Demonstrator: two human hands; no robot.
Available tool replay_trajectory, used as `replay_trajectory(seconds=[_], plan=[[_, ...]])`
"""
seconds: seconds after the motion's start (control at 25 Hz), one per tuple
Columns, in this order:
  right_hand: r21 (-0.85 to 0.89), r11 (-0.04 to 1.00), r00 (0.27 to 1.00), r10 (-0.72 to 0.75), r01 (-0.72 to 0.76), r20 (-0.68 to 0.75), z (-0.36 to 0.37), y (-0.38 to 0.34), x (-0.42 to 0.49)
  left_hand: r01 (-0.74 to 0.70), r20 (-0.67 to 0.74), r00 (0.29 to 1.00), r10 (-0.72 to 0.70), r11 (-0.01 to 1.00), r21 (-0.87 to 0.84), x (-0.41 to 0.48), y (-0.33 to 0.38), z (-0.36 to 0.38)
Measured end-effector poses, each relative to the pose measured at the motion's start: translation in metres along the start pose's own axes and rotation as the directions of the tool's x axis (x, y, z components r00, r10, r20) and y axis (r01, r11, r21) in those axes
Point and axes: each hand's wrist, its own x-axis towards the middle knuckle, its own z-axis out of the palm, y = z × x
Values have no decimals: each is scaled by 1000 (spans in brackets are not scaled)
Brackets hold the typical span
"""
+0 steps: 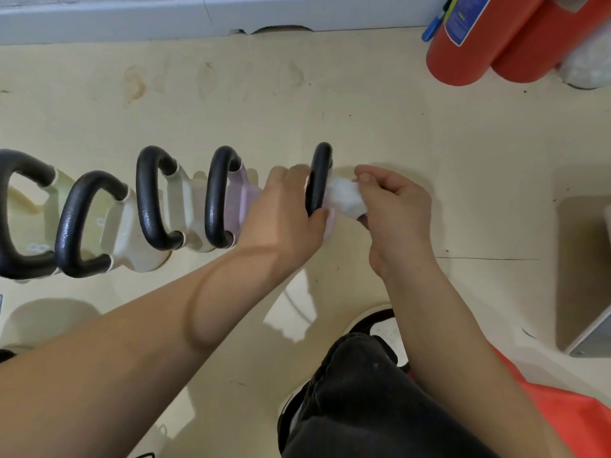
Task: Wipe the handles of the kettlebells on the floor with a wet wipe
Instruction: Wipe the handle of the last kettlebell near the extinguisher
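Several kettlebells with black handles stand in a row on the cream floor. My left hand grips the lower part of the rightmost black handle; its pink body is mostly hidden under my hand. My right hand pinches a crumpled white wet wipe against the right side of that handle. To the left stand a pink kettlebell and cream kettlebells, handles upright.
Two red cylinders and a blue pen stand at the back right by the grey wall base. A box corner sits at the right edge. My dark trouser knee and black-and-white shoe are below.
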Motion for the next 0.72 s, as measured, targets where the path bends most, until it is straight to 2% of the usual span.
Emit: replay_trajectory(seconds=[0.08,0.16,0.24,0.36,0.48,0.56,0.64,0.72], plan=[[19,999,991,-30,28,130,2,-10,-9,-223,-106,970,217,974,-49,-6,3,-6],[51,997,976,-74,64,205,6,-22,-12,-320,-190,939,286,928,-188,-10,8,-17],[17,996,983,-92,90,156,4,-32,-1,-248,-184,963,195,910,-332,-6,5,-25],[-165,983,992,-70,87,103,-1,-29,21,45,-22,998,-62,893,-448,8,-10,-31],[-226,974,987,21,15,158,8,-11,29,315,31,942,-335,846,-431,37,-15,-19],[-211,977,989,28,4,146,13,-1,34,355,85,927,-366,778,-518,56,-1,-14],[-256,966,996,-15,37,86,12,10,43,350,212,936,-280,702,-621,53,18,-11],[-342,938,997,-29,50,68,11,25,49,334,219,943,-252,730,-596,27,23,1]])
